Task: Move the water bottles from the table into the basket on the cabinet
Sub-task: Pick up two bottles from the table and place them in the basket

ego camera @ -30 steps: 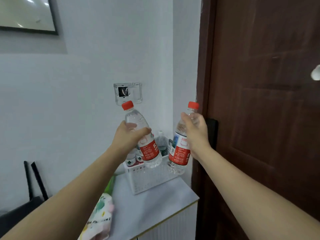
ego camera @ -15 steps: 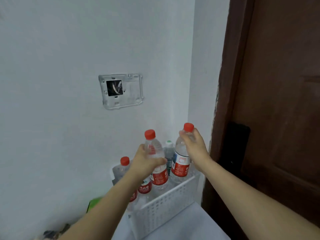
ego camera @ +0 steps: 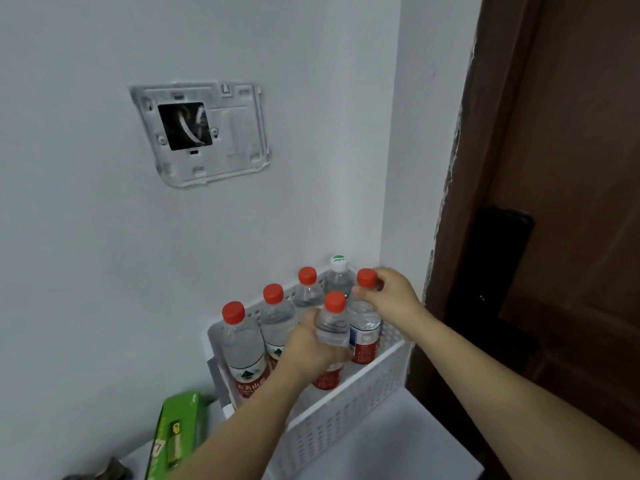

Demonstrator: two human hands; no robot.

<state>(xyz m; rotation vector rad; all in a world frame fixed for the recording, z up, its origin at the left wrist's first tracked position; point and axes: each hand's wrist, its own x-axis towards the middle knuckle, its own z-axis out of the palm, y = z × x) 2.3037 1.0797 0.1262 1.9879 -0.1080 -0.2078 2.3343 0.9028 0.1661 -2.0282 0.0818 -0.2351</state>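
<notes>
There are six bottles. Five have red caps: one at the left of the basket, one next to it, one behind, one in the middle, and one at the right. One bottle at the back has a white cap. There is one white basket low in the middle of the frame. There are two hands: the left hand and the right hand. There is one green box at the lower left. There is one wall plate at the upper left.
</notes>
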